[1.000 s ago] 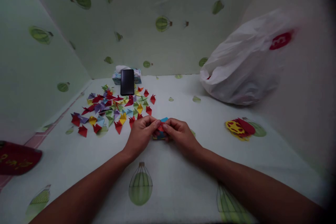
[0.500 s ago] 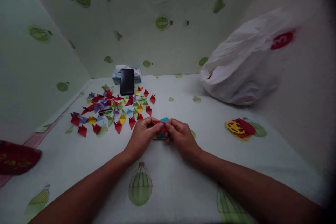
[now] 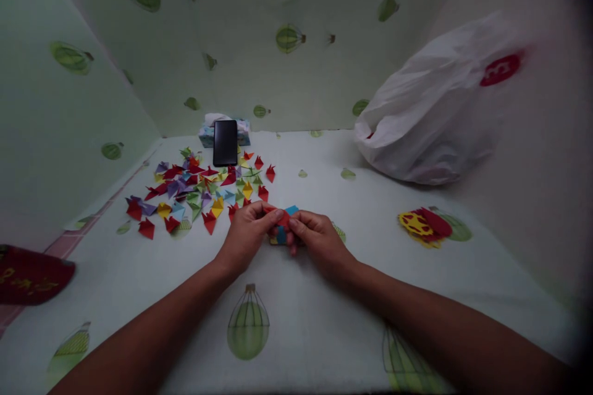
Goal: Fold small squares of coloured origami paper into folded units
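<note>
My left hand [image 3: 248,231] and my right hand [image 3: 317,237] meet at the middle of the white sheet with green balloon prints, fingers pinched together on a small red paper piece [image 3: 281,218]. Just under the fingertips lies a small stack of coloured paper squares [image 3: 291,210], blue on top. A spread of several folded paper triangles [image 3: 199,191], red, yellow, green, purple and blue, lies to the left of my left hand.
A black phone [image 3: 225,142] leans on a tissue box [image 3: 206,133] at the back. A white plastic bag [image 3: 435,111] sits back right. Red and yellow paper cutouts [image 3: 424,224] lie at right. A dark red object [image 3: 28,274] rests at the left edge.
Both hands stay in place; the fingers have shifted slightly on the red paper, which shows a little more between the thumbs.
</note>
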Action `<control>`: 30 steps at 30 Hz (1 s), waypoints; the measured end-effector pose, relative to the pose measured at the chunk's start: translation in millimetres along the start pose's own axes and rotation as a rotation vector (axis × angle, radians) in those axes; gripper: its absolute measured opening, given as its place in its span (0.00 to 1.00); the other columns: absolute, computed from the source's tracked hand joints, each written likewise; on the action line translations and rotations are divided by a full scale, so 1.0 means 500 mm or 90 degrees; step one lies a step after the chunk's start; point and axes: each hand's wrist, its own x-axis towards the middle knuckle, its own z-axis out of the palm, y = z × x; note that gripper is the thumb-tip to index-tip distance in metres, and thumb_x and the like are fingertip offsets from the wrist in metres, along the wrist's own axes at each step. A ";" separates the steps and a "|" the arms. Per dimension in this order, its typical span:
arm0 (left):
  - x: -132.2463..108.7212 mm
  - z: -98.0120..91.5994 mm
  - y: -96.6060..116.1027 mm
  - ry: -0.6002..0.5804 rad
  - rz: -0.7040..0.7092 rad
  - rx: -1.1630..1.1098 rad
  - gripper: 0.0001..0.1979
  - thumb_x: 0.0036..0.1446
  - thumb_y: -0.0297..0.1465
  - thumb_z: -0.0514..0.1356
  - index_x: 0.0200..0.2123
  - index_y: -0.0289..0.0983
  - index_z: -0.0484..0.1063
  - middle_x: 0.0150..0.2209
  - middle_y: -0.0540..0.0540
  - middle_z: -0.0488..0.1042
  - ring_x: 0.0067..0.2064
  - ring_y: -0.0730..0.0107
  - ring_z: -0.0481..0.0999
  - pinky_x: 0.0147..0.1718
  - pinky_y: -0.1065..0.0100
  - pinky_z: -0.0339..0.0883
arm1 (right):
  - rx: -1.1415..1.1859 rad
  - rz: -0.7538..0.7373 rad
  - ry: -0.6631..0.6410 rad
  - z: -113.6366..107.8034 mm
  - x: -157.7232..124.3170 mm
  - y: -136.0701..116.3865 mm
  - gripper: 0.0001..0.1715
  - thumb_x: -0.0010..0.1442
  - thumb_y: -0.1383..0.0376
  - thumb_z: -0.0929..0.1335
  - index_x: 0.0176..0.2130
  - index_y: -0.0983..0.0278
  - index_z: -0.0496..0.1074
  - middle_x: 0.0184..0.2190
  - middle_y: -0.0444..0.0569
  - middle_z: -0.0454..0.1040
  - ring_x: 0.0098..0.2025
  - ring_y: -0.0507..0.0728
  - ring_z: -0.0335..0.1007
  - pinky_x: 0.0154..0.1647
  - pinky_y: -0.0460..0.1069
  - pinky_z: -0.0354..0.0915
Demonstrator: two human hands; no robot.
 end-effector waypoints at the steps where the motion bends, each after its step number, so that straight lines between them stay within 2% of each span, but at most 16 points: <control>1: 0.001 0.000 0.000 -0.001 -0.005 -0.009 0.11 0.51 0.37 0.66 0.27 0.34 0.74 0.22 0.51 0.72 0.25 0.75 0.67 0.27 0.71 0.62 | 0.001 0.004 0.002 0.000 0.000 -0.001 0.18 0.61 0.55 0.68 0.27 0.64 0.69 0.21 0.41 0.70 0.19 0.48 0.64 0.24 0.45 0.61; 5: 0.007 -0.005 -0.001 0.006 -0.018 -0.014 0.12 0.51 0.37 0.66 0.26 0.34 0.73 0.21 0.52 0.71 0.24 0.76 0.66 0.26 0.72 0.61 | 0.000 0.031 -0.009 -0.001 -0.001 0.000 0.19 0.62 0.54 0.67 0.26 0.64 0.67 0.18 0.39 0.68 0.17 0.49 0.62 0.21 0.45 0.59; 8: 0.015 -0.012 0.002 -0.006 -0.026 -0.016 0.12 0.49 0.38 0.67 0.24 0.35 0.72 0.20 0.53 0.70 0.23 0.76 0.65 0.25 0.72 0.60 | 0.015 0.034 -0.019 -0.005 0.002 0.004 0.21 0.64 0.52 0.65 0.27 0.64 0.69 0.21 0.42 0.70 0.20 0.50 0.66 0.23 0.47 0.62; 11: 0.021 -0.018 0.003 -0.053 -0.058 0.008 0.13 0.45 0.38 0.69 0.22 0.35 0.71 0.19 0.53 0.69 0.21 0.77 0.64 0.23 0.73 0.58 | -0.006 -0.005 -0.012 -0.010 0.008 0.009 0.21 0.64 0.51 0.65 0.29 0.64 0.69 0.22 0.43 0.71 0.22 0.50 0.65 0.26 0.47 0.61; 14: 0.025 -0.021 -0.002 -0.107 -0.095 0.011 0.14 0.44 0.39 0.70 0.23 0.35 0.72 0.20 0.52 0.70 0.21 0.77 0.65 0.23 0.73 0.59 | 0.007 0.003 -0.016 -0.012 0.013 0.010 0.17 0.60 0.54 0.70 0.29 0.64 0.68 0.21 0.41 0.69 0.21 0.49 0.61 0.25 0.46 0.58; 19: 0.024 -0.021 -0.013 -0.120 -0.082 -0.056 0.15 0.52 0.41 0.67 0.30 0.34 0.76 0.25 0.49 0.75 0.26 0.76 0.72 0.27 0.73 0.63 | 0.069 0.002 0.077 -0.008 0.015 0.011 0.16 0.58 0.56 0.71 0.28 0.64 0.67 0.20 0.40 0.68 0.22 0.49 0.61 0.25 0.45 0.58; 23: 0.020 -0.016 -0.017 -0.149 -0.109 -0.086 0.15 0.51 0.41 0.67 0.29 0.33 0.76 0.27 0.46 0.77 0.27 0.76 0.72 0.28 0.74 0.63 | 0.081 -0.034 0.115 -0.004 0.013 0.012 0.15 0.58 0.56 0.71 0.29 0.63 0.68 0.21 0.40 0.69 0.23 0.50 0.65 0.28 0.47 0.62; 27: 0.019 -0.012 -0.015 -0.131 -0.088 -0.081 0.14 0.50 0.39 0.68 0.27 0.33 0.75 0.24 0.49 0.75 0.25 0.76 0.71 0.28 0.73 0.63 | 0.103 -0.031 0.092 -0.002 0.009 0.011 0.15 0.58 0.57 0.71 0.29 0.64 0.68 0.23 0.42 0.72 0.24 0.50 0.66 0.29 0.47 0.64; 30: 0.018 -0.014 -0.010 -0.110 -0.051 -0.018 0.13 0.52 0.39 0.67 0.27 0.34 0.74 0.23 0.50 0.73 0.24 0.75 0.70 0.27 0.72 0.63 | 0.107 -0.006 0.067 -0.002 0.007 0.011 0.15 0.58 0.57 0.72 0.29 0.65 0.69 0.24 0.43 0.72 0.25 0.50 0.67 0.30 0.47 0.64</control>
